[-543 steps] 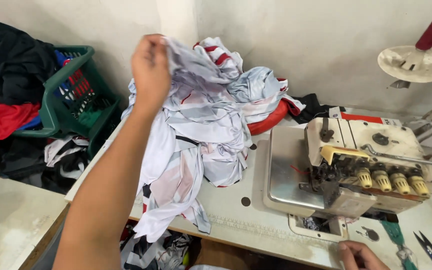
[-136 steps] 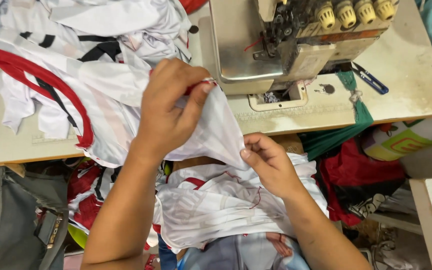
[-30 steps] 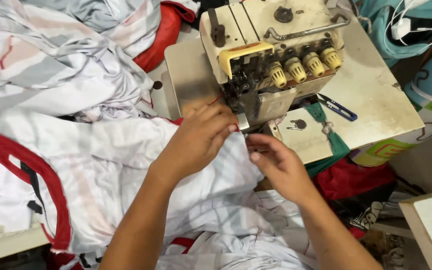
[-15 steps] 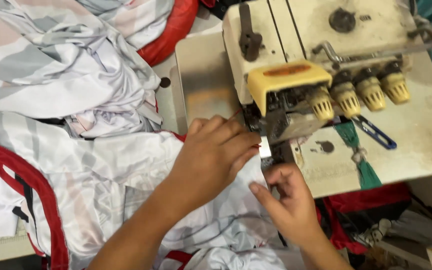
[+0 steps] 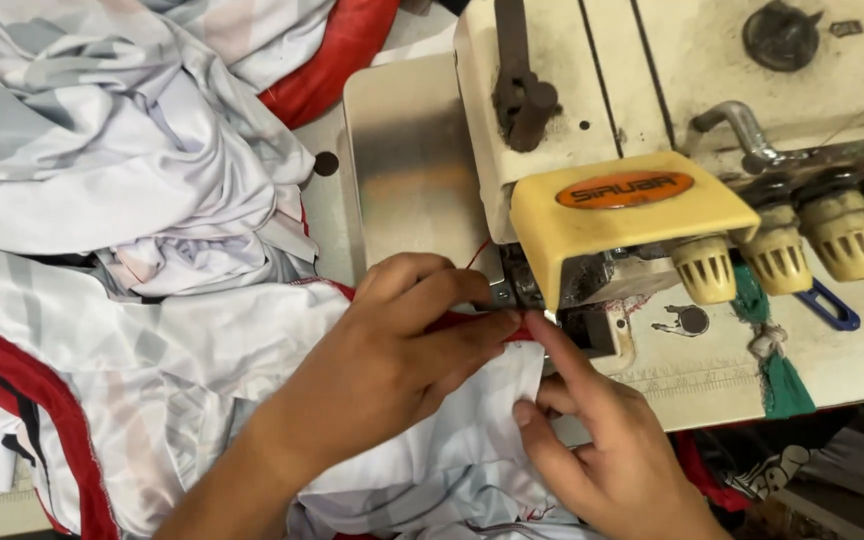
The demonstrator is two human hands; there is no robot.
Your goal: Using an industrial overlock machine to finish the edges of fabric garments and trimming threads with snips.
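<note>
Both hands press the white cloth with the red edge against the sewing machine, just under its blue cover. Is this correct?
Not quite. The head view shows the cover is yellow, not blue. Otherwise correct: the left hand and right hand press the white cloth against the sewing machine.

Cream sewing table [image 5: 712, 375], scuffed and marked near the front edge. Bolted on top: a cream overlock machine [image 5: 652, 120] with a steel bed plate [image 5: 412, 170]. Heaped at the left, directly on the tabletop: white-and-grey garments [image 5: 102, 150] with red trim. Beside the machine's knobs, green cloth strip [image 5: 777, 375] and blue-handled tool [image 5: 832, 305].
</note>
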